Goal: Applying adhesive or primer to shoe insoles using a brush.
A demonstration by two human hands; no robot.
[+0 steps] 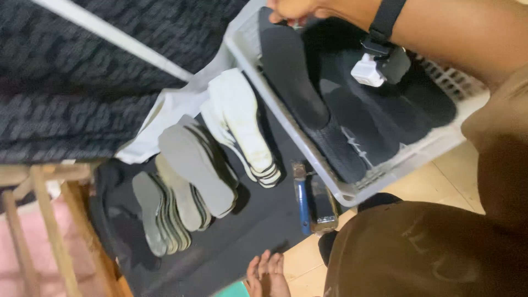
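gripping black insole (pixel 294 71) at crate (pixel 330 184) edge, right hand (pixel 294 9).

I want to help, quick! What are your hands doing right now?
Left hand: open, holding nothing.
Right hand: closed, it seems, on the end of a black insole in the tray.

Dim, warm indoor light is cast evenly, without glare. Deep shadow is held inside the grey crate (pixel 352 193) below the upper fingers (pixel 286 14). The whole frame is softened by motion blur, most at the near brown clothing (pixel 418 253).
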